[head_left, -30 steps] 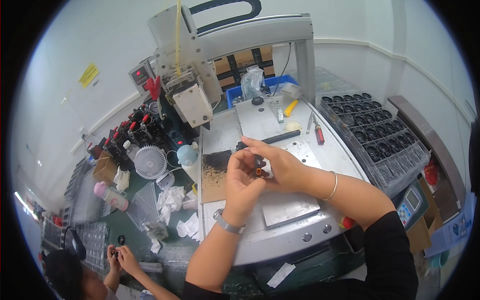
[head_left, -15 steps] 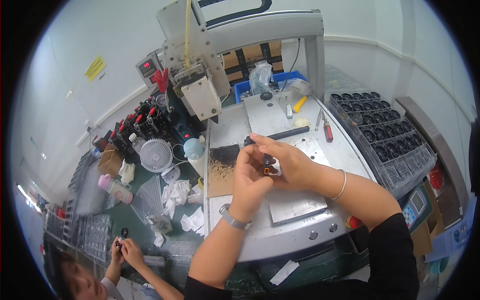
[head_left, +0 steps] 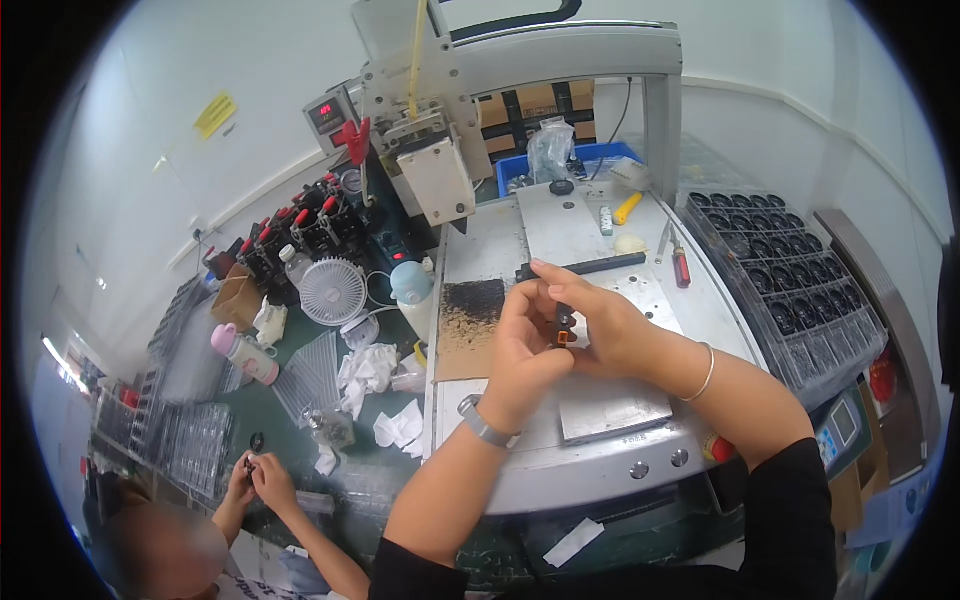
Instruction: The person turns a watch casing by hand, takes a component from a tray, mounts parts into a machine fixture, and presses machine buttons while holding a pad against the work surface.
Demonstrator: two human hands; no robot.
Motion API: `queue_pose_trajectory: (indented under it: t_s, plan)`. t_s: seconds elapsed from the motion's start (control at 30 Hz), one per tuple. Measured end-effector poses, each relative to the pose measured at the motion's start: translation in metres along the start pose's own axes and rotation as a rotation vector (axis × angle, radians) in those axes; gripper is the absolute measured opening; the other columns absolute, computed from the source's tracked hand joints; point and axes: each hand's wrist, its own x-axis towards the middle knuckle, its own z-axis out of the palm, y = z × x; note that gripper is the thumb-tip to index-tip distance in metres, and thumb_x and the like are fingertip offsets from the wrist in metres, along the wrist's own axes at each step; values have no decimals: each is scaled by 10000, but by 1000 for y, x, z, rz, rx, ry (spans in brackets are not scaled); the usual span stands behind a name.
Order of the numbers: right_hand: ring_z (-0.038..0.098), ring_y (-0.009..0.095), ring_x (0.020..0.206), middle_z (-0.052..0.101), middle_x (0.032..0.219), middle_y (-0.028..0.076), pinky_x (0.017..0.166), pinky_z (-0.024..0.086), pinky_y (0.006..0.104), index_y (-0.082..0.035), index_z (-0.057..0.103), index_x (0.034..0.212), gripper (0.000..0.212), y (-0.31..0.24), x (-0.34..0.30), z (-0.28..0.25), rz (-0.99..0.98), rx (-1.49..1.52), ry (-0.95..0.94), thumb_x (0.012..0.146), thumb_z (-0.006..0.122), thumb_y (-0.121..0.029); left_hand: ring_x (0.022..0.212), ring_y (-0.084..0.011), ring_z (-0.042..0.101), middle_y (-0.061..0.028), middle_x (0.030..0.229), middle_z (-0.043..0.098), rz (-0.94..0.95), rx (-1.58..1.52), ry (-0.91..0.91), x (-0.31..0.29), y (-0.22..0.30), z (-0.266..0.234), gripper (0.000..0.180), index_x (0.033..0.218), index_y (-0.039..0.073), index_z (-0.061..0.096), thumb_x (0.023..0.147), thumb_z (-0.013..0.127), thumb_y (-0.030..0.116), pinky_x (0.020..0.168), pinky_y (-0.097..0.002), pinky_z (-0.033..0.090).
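White walls (head_left: 775,120) stand behind a metal machine bed (head_left: 480,235), which I watch from afar. Above this bed, the left hand (head_left: 524,338) and the right hand (head_left: 612,322) hold one small black part (head_left: 565,319) with one orange end (head_left: 563,338); their fingers curl around it, but I cannot tell which tips are pinching. To do this well, I should keep both wrists steady, grip lightly and leave the orange end uncovered. I count one black bar (head_left: 605,264) beyond the hands, one red-handled screwdriver (head_left: 681,268), one white fan (head_left: 333,292) and one pink-capped bottle (head_left: 248,357)

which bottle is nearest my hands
The white bottle with light-blue domed lid, right of the round white fan; the pink-lidded pale bottle and clear plastic bottle are farther left.
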Motion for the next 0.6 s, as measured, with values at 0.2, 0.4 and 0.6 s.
queue_pose_trajectory:
  t_s: [0.2,0.4,0.6]
  plan:
    - [529,349,921,354,1348,254,750,471,359,-130,310,1262,828,-3,0,-2,57,19,-44,575,749,10,891,-116,465,-32,977,458,11,4,-19,0,-1,-2,500,1085,62,404,602,492,-34,761,-252,407]
    - [431,413,1192,366,1341,260,962,399,411,-173,312,1285,869,-3,-1,-1,141,50,-76,564,762,11,814,-150,434,-39,965,438,5,15,-33,1,2,1,539,1079,58,402,550,480,-12,763,-257,390]
    - [595,372,903,390,1330,245,676,519,347,-97,314,1232,779,-4,2,-1,42,-33,-61,591,752,-41,823,-134,451,-22,949,449,10,33,-34,2,1,0,557,1105,60,396,562,520,53,749,-254,394]
